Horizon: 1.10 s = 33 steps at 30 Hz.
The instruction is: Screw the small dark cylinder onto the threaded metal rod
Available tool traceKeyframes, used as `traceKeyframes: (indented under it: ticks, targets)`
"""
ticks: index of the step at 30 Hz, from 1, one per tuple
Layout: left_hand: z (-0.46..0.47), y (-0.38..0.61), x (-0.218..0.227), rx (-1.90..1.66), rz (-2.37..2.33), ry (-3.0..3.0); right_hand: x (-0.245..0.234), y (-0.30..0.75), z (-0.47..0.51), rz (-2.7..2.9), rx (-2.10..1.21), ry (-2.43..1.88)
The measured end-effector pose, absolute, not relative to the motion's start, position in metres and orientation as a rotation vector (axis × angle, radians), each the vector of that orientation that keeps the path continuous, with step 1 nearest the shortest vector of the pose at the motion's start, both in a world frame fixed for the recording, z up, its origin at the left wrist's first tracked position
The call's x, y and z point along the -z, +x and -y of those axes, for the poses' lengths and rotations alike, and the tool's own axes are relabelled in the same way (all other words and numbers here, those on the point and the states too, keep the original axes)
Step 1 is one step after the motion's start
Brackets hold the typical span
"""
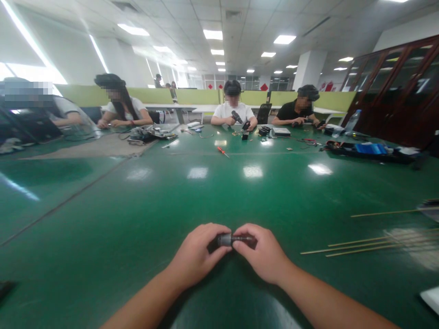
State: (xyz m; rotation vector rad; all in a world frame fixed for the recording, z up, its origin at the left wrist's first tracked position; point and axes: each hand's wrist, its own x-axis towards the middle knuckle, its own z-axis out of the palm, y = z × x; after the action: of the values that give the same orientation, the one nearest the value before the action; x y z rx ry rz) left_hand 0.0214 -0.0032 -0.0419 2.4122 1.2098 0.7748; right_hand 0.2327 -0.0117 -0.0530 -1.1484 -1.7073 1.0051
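Near the front of the green table, both of my hands meet on a small dark part: a grey metal cylinder [225,240] with a slim, ridged shaft [243,238] in line with it. My left hand [199,249] grips the cylinder between thumb and fingers from the left. From the right, my right hand [262,251] pinches the shaft, its fingertips close against the cylinder's end. The part lies roughly level, and its outer ends are partly hidden by my fingers. Its exact kind cannot be made out.
Thin wooden sticks [360,247] lie to the right on the green table [154,205]. Farther off is a red screwdriver [222,151]. A black tray [370,150] holds blue items at the far right. Several people sit across the table, one holding a power drill [236,117].
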Motion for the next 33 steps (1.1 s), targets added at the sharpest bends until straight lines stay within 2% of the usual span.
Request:
traceKeyframes:
  ticks: [33]
  targets:
    - [0.0045,0.0182,0.0452,-0.844,-1.207,2.452,0.0535,0.2325,0.0124,1.694,-0.994,-1.197]
